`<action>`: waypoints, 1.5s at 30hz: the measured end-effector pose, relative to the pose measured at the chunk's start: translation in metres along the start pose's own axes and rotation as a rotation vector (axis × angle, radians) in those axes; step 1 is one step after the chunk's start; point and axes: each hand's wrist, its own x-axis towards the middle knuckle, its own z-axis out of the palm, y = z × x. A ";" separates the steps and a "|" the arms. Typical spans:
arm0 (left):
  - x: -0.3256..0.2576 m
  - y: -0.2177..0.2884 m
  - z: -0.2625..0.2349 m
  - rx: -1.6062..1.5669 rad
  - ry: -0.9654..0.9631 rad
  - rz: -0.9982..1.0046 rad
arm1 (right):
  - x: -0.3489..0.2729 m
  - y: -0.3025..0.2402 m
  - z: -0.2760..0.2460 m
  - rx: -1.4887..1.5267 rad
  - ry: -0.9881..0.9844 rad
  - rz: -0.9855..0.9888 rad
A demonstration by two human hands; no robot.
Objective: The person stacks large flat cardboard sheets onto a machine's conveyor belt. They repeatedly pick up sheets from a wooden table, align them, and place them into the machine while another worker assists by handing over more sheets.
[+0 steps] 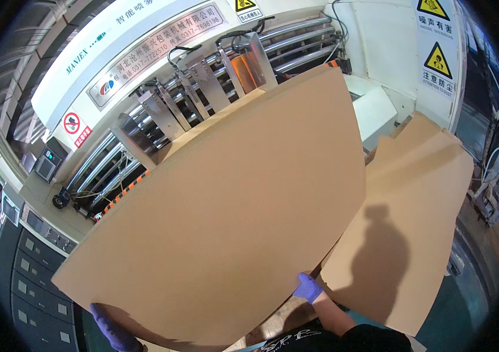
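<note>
A big brown cardboard sheet (220,205) fills the middle of the view, tilted, with its far long edge up against the metal guide plates (208,88) of a machine. In a purple glove, my right hand (308,288) grips the near edge at the right, thumb on top and the other fingers hidden beneath. At the near left corner my left hand (111,331), gloved the same way, is closed along the sheet's edge; part of it is cut off by the picture's lower rim. How many layers of cardboard lie under the sheet I cannot tell.
More cardboard sheets (402,223) lie to the right, with my shadow on them. Behind the guides run shiny metal rollers (302,41) under a white machine housing (56,76). Dark cabinets (41,293) stand at the left. A white box-shaped part (376,114) sits behind the right-hand sheets.
</note>
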 end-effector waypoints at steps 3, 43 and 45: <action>0.046 -0.013 0.018 -0.176 -0.017 0.058 | 0.030 -0.034 0.010 0.257 0.127 0.009; 0.304 -0.290 0.227 -0.155 -0.182 -0.038 | 0.542 -0.215 0.154 0.219 0.287 0.274; 0.282 -0.276 0.247 -0.243 -0.174 -0.029 | 0.535 -0.229 0.128 0.006 0.165 0.623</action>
